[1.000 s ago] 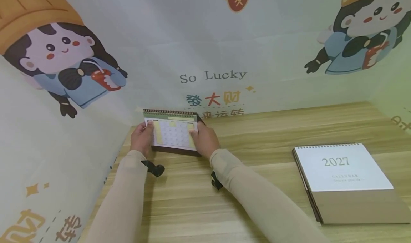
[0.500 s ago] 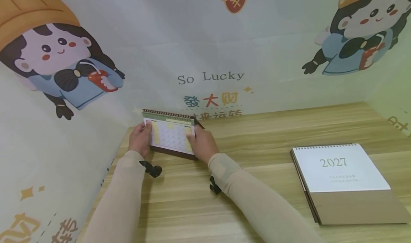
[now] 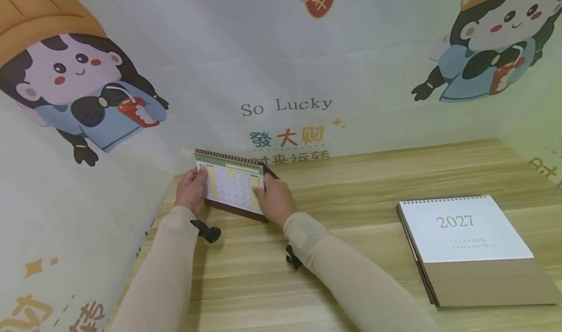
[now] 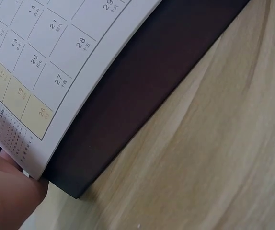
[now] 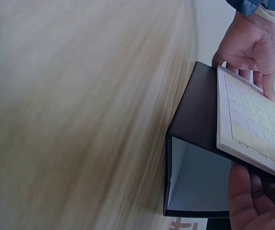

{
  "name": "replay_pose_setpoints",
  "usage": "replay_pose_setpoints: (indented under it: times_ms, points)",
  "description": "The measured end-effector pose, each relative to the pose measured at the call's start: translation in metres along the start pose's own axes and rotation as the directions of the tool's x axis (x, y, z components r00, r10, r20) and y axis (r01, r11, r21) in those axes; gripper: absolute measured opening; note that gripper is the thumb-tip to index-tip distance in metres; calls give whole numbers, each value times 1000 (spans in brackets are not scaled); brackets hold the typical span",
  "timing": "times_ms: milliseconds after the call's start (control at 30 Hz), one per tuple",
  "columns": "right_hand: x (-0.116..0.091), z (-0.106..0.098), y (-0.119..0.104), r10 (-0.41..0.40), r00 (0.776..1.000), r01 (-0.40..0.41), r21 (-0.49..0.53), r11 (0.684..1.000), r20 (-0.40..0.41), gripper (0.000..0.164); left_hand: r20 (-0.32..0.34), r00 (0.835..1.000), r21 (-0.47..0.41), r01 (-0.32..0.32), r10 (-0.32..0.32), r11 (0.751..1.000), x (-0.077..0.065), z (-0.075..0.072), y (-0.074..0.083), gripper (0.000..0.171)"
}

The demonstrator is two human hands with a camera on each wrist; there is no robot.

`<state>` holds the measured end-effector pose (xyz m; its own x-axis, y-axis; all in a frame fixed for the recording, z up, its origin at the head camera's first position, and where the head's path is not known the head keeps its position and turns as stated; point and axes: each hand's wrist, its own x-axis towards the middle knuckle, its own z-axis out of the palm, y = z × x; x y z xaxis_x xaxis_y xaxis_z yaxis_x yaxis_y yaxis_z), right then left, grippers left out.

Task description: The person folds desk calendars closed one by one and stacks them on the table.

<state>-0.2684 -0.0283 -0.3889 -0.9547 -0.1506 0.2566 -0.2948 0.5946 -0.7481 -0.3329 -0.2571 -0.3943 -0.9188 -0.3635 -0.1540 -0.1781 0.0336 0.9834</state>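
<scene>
Both hands hold a small spiral-bound desk calendar (image 3: 232, 183) near the back left of the table. Its dark stand meets the tabletop in the right wrist view, and the page facing me shows a month grid. The left hand (image 3: 191, 190) grips the left edge, thumb on the page. On the opposite edge, the right hand (image 3: 278, 198) pinches with its thumb in front and fingers behind, inside the hollow stand (image 5: 200, 177). The dark base (image 4: 128, 91) of the calendar shows below the pages in the left wrist view.
A larger 2027 desk calendar (image 3: 470, 229) lies at the right of the wooden table (image 3: 347, 185). A printed cloth backdrop (image 3: 210, 78) stands close behind the held calendar and along the left side.
The calendar's right end has swung a little toward me and left, turning its face rightward. Both hands keep hold of it; the head view has shifted slightly.
</scene>
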Motion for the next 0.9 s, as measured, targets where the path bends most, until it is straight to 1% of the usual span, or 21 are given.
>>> replay_pose_setpoints:
  times_ms: [333, 567, 733, 900]
  points:
    - [-3, -2, -1, 9, 1000, -9, 21, 1000, 1, 20, 19, 1000, -26, 3, -2, 1000, 2, 2, 0, 56]
    - [-6, -1, -4, 15, 1000, -15, 35, 999, 3, 22, 38, 999, -46, -13, 15, 999, 1, 1, 0, 56]
    - [-7, -1, -6, 17, 1000, -17, 50, 999, 5, 22, 49, 999, -57, -12, 15, 998, 1, 0, -1, 56]
    - [-7, 0, -5, 6, 1000, -6, 38, 999, -9, 22, 54, 998, -66, -13, 16, 998, 2, 2, -1, 55]
